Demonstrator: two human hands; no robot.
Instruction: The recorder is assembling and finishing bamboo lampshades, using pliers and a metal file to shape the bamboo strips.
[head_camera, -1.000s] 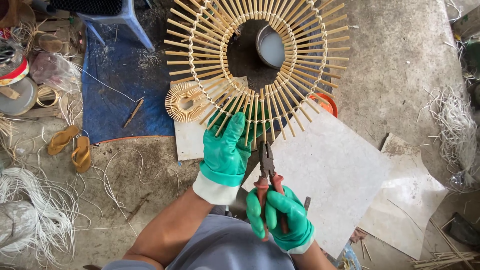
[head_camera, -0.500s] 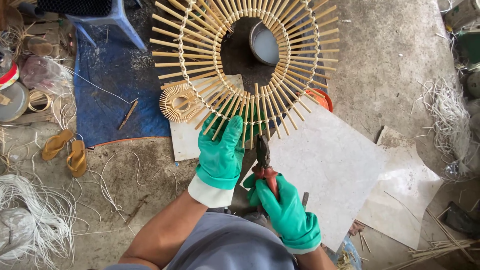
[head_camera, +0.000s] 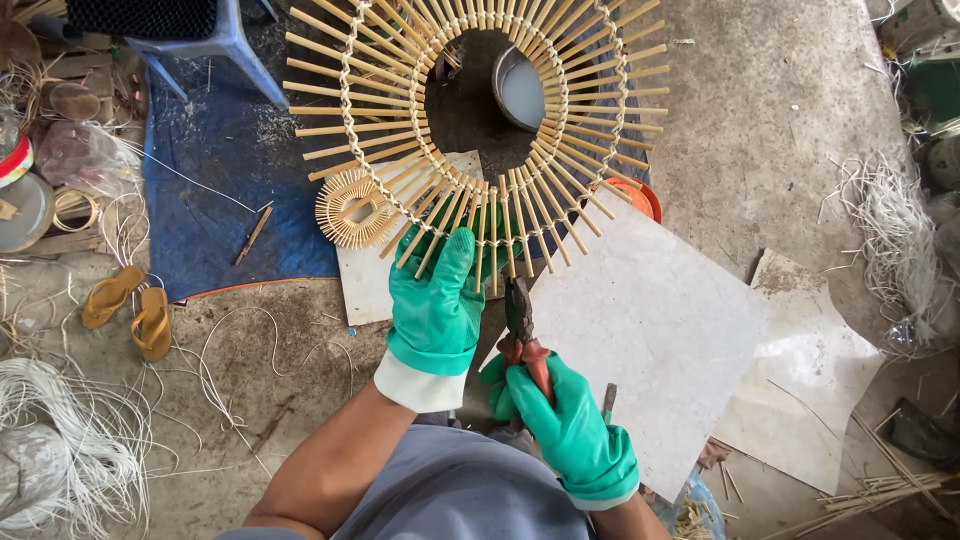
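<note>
Left hand (head_camera: 437, 300) wrapped around the lower rim of the sunburst bamboo frame (head_camera: 478, 120), fingers curled over the sticks. Right hand (head_camera: 570, 425) clenched on the red-handled pliers (head_camera: 520, 325); since a second ago the nose has moved up to the stick ends at the frame's bottom edge, above the white board (head_camera: 650, 340). Looks like trimming or tightening there.

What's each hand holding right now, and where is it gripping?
The left hand grips the sunburst bamboo frame at its lower sticks. The right hand holds the pliers by their red handles.
</note>
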